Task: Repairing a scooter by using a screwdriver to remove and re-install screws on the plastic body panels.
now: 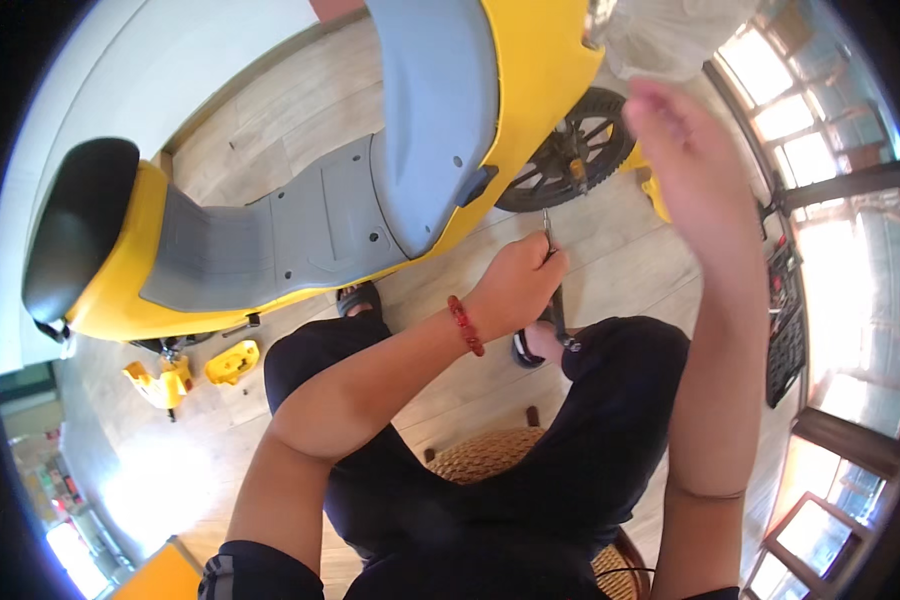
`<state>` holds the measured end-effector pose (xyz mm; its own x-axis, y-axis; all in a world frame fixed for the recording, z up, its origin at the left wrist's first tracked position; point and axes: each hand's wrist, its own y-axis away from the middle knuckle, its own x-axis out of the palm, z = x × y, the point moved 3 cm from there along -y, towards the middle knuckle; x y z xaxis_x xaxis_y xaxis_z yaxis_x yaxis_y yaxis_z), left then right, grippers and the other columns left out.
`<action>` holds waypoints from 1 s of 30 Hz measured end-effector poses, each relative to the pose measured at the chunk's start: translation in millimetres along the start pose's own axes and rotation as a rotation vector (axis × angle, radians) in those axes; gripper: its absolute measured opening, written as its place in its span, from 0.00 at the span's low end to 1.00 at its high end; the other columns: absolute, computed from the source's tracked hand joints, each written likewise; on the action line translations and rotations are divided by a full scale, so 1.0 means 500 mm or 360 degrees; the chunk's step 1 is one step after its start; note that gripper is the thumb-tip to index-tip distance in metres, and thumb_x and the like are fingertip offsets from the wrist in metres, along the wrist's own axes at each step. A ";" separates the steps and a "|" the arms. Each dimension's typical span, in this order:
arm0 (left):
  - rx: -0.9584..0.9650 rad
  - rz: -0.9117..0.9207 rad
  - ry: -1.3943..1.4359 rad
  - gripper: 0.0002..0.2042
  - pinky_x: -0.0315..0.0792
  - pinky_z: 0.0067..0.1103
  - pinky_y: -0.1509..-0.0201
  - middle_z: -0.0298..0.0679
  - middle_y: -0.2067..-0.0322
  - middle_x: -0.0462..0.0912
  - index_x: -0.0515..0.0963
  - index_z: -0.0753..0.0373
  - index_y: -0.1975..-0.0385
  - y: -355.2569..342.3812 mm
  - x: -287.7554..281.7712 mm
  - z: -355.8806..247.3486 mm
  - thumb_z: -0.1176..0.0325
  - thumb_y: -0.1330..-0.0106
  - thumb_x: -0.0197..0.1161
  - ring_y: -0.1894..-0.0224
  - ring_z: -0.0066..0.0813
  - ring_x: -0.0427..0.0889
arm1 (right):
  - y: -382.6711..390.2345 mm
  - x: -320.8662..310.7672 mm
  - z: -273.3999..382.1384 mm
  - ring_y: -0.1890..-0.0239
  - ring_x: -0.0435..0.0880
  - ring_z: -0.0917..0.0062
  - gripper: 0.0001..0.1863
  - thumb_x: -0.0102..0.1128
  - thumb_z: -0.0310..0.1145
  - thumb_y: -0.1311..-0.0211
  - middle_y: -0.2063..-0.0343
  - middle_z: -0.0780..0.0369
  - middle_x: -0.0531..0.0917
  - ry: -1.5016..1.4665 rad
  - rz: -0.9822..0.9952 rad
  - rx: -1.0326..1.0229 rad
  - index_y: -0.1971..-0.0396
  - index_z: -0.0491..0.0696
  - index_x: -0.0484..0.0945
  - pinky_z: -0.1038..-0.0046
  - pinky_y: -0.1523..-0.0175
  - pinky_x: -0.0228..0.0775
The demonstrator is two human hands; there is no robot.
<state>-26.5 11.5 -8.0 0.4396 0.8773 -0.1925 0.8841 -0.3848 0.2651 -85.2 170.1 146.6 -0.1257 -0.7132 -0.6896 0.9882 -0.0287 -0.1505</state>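
My left hand [517, 280], with a red bead bracelet at its wrist, is closed around a slim dark metal hand tool [559, 312]. A thin tip sticks out past the fingers toward the front wheel [577, 150], and the other end lies near my right knee. The tool's exact kind is unclear. My right hand [685, 145] is raised at the upper right, below a translucent plastic wrapping [665, 40]. Its fingers are smeared by motion, so whether they hold anything does not show. In front of me stands a yellow scooter with a grey footboard [325, 215] and black seat [85, 235].
Yellow plastic parts [232, 363] lie on the wooden floor at the left. Another yellow piece [656, 198] is beside the front wheel. A black tool case [785, 325] rests along the right side. I sit on a woven stool [485, 452], my feet close to the scooter.
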 end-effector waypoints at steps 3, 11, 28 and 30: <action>0.0288 -0.0070 -0.0118 0.16 0.69 0.31 0.69 0.42 0.80 0.77 0.74 0.69 0.69 -0.019 -0.006 0.010 0.60 0.29 0.53 0.78 0.35 0.74 | -0.071 -0.064 0.038 0.48 0.79 0.77 0.27 0.62 0.49 0.36 0.49 0.60 0.82 0.0078 -0.0300 -0.0182 0.42 0.48 0.76 0.76 0.43 0.67; 0.0164 0.0091 -0.0828 0.13 0.72 0.44 0.61 0.57 0.73 0.79 0.74 0.70 0.72 0.030 -0.082 0.051 0.65 0.34 0.51 0.67 0.60 0.79 | -0.128 -0.006 0.223 0.33 0.66 0.61 0.43 0.63 0.44 0.35 0.31 0.51 0.60 -0.0124 -0.0075 -0.0880 0.28 0.42 0.51 0.66 0.30 0.57; 0.0125 0.0109 -0.0723 0.13 0.71 0.47 0.60 0.58 0.74 0.79 0.75 0.71 0.73 0.087 -0.135 0.059 0.65 0.37 0.52 0.66 0.59 0.79 | -0.165 0.085 0.284 0.37 0.71 0.67 0.44 0.66 0.36 0.40 0.39 0.52 0.71 0.0261 -0.0279 -0.1060 0.29 0.43 0.52 0.69 0.35 0.64; 0.0108 0.0150 -0.0699 0.13 0.71 0.46 0.60 0.58 0.73 0.79 0.75 0.71 0.73 0.089 -0.137 0.057 0.65 0.37 0.52 0.66 0.60 0.79 | -0.155 0.083 0.249 0.39 0.75 0.70 0.40 0.66 0.49 0.39 0.41 0.56 0.76 0.0771 -0.0523 -0.0730 0.31 0.47 0.62 0.72 0.37 0.65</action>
<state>-12.7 -73.8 -9.8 0.5311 0.6383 -0.5572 0.8391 -0.4877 0.2411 -156.3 55.5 218.0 -0.5378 -0.3266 -0.7772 0.7706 0.1836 -0.6103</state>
